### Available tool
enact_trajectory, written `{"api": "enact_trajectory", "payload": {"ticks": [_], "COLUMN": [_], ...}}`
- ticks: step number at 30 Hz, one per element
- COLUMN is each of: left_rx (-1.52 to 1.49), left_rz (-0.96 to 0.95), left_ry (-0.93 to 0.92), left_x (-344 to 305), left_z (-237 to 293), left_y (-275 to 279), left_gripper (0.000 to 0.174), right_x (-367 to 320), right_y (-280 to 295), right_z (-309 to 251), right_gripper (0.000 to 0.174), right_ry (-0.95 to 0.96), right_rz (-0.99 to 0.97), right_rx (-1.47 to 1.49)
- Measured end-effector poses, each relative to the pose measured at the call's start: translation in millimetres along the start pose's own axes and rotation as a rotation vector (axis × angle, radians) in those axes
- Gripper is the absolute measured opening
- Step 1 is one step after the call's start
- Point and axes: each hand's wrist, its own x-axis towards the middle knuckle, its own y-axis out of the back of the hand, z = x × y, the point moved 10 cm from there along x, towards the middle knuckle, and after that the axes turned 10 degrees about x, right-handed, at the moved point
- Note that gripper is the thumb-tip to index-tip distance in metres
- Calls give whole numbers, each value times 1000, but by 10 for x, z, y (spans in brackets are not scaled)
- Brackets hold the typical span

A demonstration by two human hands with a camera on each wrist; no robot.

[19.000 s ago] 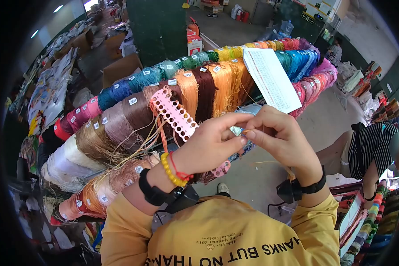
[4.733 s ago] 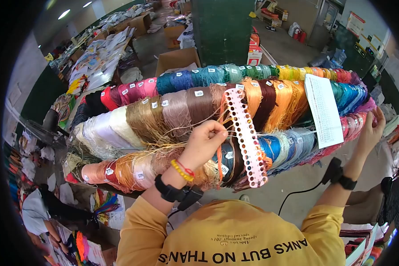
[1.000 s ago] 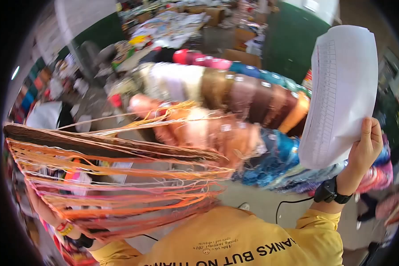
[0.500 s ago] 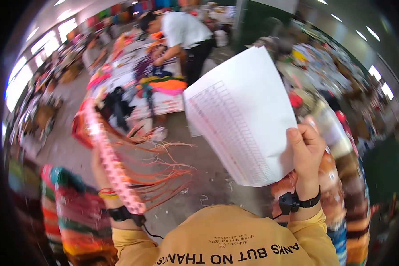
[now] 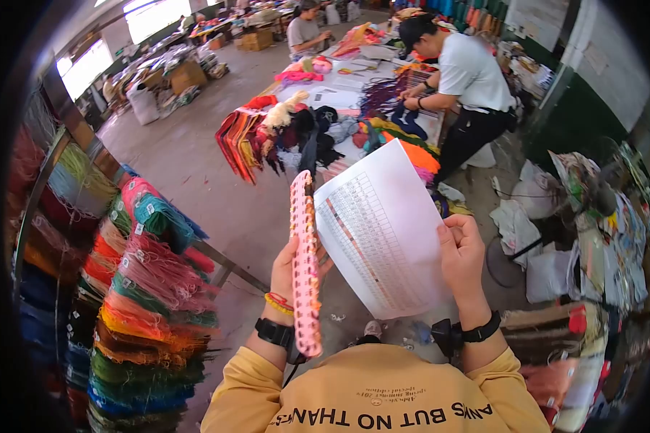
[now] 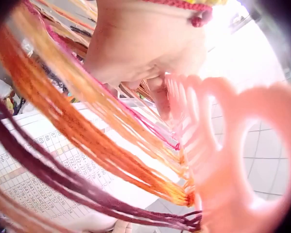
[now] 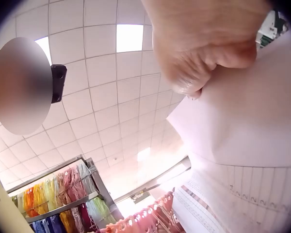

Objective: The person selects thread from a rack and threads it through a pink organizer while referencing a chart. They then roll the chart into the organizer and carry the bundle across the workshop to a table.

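My left hand (image 5: 286, 268) grips a long pink thread organizer (image 5: 307, 289), a strip with a row of holes along its edges. It stands nearly upright in the head view, left of the paper. Orange, plum and pink embroidery threads (image 6: 77, 124) hang from its holes in the left wrist view. My right hand (image 5: 464, 254) pinches the right edge of white paper sheets (image 5: 404, 252), thumb on the front. Printed on the front is a number table with a strip of coloured cells. The paper's left edge comes right up to the organizer.
A rack of coloured thread bundles (image 5: 152, 289) stands at left. Ahead, a person in a white shirt (image 5: 477, 76) bends over a table (image 5: 332, 101) piled with skeins. White sacks (image 5: 545, 274) and more thread rolls (image 5: 556, 361) are at right.
The paper, earlier lying on the thread rolls, is now in my right hand. My left hand has lifted the organizer off them. The view has swung left, and organizer and paper are now close together.
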Motion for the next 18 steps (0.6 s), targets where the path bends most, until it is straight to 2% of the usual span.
{"api": "enact_trajectory", "payload": {"ticks": [1, 2, 6, 9, 10, 13, 14, 17, 18], "left_rx": [10, -62, -121, -185, -149, -104, -91, -32, 0], "left_rz": [23, 24, -93, -139, 121, 251, 262, 295, 308], "left_ry": [1, -9, -13, -114, -154, -271, -281, -292, -285], "left_x": [115, 225, 558, 738, 796, 905, 967, 1186, 1244], "left_z": [-10, -28, 23, 293, 358, 740, 860, 1268, 1404], "left_y": [75, 102, 250, 394, 568, 774, 874, 1296, 1402], "left_gripper": [39, 34, 30, 32, 36, 40, 39, 39, 38], "right_x": [126, 261, 729, 1010, 1112, 1408, 1518, 1945, 2060], "right_y": [-66, -138, -503, -859, -1000, -1411, -1559, -2148, -2333], "right_z": [90, 170, 356, 404, 405, 183, 171, 677, 726], "right_gripper": [13, 13, 14, 16, 17, 17, 17, 17, 16], "right_ry": [-7, -19, -20, 36, 64, 583, 645, 118, 53], "right_rz": [-23, -59, -210, -298, -324, -287, -284, -450, -491], "right_rx": [28, 17, -27, -49, -52, -144, -185, -169, -169]}}
